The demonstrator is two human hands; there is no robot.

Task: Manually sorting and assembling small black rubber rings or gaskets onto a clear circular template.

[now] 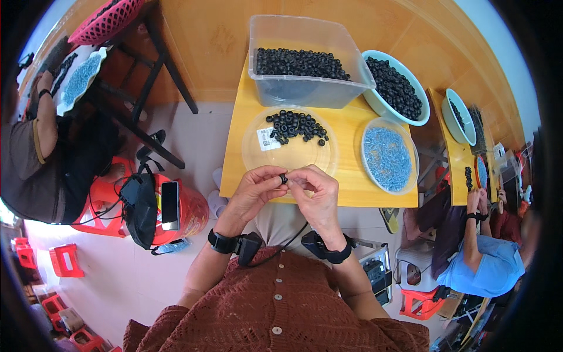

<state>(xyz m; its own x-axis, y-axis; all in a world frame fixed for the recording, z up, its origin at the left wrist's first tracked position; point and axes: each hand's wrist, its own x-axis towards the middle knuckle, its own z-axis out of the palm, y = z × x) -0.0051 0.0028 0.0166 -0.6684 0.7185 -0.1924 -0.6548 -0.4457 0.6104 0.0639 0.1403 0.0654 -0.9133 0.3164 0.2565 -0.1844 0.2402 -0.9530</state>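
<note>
Between the thumb and finger of my left hand (pixel 257 186) is a small black ring-shaped part (pixel 283 178). My right hand (pixel 315 189) meets it from the other side, thumb and forefinger pinched at the part's edge; anything tiny between those fingertips is too small to make out. Both hands are above the near edge of the yellow table (pixel 352 196). Just beyond them lies a round clear plastic lid (pixel 258 161) with loose black ring-shaped parts (pixel 291 124) and a white label on it. To the right sits a shallow round dish (pixel 365 158) of small clear-blue pieces (pixel 387 157).
A clear plastic bin (pixel 305 94) and a pale blue bowl (pixel 423 117), both full of black parts, stand at the table's back. People sit working at left (pixel 29 141) and right (pixel 484 264). A red stool (pixel 190 214) holds a phone (pixel 170 202) and a black bag (pixel 139 205).
</note>
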